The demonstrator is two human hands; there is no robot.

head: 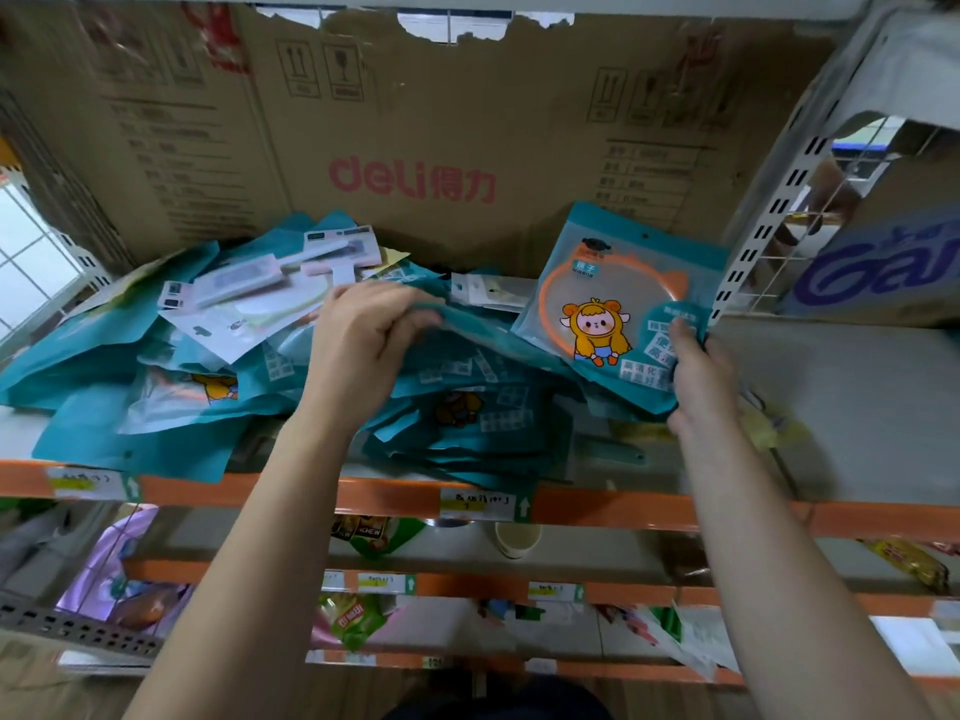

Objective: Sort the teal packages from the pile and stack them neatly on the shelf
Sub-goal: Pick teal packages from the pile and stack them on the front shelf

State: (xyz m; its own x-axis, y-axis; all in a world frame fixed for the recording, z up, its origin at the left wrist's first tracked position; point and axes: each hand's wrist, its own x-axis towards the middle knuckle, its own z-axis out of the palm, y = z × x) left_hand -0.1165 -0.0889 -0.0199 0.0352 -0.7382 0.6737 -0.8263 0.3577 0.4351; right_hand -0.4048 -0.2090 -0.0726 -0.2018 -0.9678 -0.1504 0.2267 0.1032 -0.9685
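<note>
A loose pile of teal packages [171, 366] covers the left and middle of the shelf [841, 407]. Each shows a cartoon figure and an orange-rimmed mirror. My right hand [698, 371] grips the lower right edge of an upright teal package [613, 298], tilted against the shelf's right post. My left hand [363, 340] pinches the top edge of another teal package [478, 350] lying across the middle of the pile, lifting it slightly. White and pink packages [270, 288] lie mixed on top of the pile at the back left.
A brown cardboard sheet [415, 148] printed "deli" forms the back wall. The perforated white post [763, 220] bounds the bay on the right. The orange shelf lip [597, 504] carries price tags. Lower shelves hold snacks and a paper cup [517, 537].
</note>
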